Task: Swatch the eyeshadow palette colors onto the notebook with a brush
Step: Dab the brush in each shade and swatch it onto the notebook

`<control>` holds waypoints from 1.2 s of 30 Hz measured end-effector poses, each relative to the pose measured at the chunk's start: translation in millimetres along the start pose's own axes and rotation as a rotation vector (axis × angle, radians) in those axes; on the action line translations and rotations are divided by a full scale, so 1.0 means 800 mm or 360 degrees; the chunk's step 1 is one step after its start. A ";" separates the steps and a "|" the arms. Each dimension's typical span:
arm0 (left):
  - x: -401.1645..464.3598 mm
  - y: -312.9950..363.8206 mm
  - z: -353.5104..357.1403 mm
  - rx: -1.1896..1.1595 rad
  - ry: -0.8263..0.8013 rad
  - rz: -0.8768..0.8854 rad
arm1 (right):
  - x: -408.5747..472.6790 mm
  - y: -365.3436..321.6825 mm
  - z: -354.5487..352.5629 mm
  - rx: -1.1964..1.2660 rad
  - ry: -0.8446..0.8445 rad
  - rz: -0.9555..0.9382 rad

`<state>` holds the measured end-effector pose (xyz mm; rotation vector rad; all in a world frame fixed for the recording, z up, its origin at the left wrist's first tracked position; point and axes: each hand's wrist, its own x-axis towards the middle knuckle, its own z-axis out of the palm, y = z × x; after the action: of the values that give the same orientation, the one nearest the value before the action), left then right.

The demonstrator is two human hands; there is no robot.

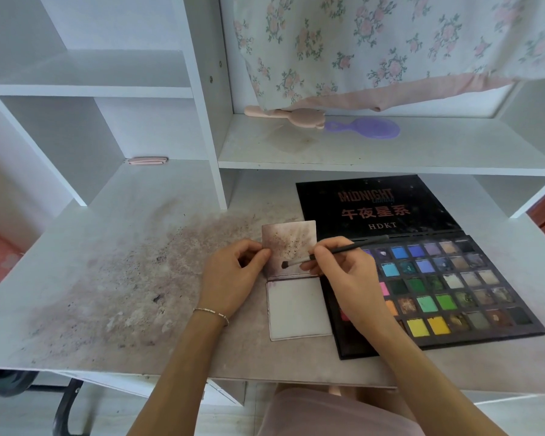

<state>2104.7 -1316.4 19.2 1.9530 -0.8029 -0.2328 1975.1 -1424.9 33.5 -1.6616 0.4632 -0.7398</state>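
White desk (114,247) with shelving behind, its top smeared with dusty pink-brown powder left of the small notebook (291,247). That notebook lies open at the desk's middle, upper page stained brownish, lower page nearly blank. Touching the notebook's right edge sits the open eyeshadow palette (447,287), black lid lettered MIDNIGHT and HDKT, pans in blues, greens, yellows and browns. Left hand (230,278) pinches the upper page's left edge, thumb and fingers curled on it. Right hand (346,275) pinches a thin dark brush (334,251), whose tip touches the stained page low down. On the shelf beyond the notebook lie a pink hairbrush (290,116) and a purple hairbrush (364,128), under a floral cloth (390,42)
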 end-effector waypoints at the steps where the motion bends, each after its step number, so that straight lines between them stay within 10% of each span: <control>1: 0.000 0.000 0.000 -0.0001 0.0003 -0.0002 | 0.000 -0.001 -0.002 0.0010 0.0013 -0.0005; 36: 0.002 -0.003 0.003 0.0041 0.0023 0.0043 | 0.013 0.025 -0.110 -0.0811 0.0175 -0.0099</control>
<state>2105.9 -1317.8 16.1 1.9646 -0.8263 -0.1932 1923.8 -1499.1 24.8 -2.1223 0.7245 -0.8052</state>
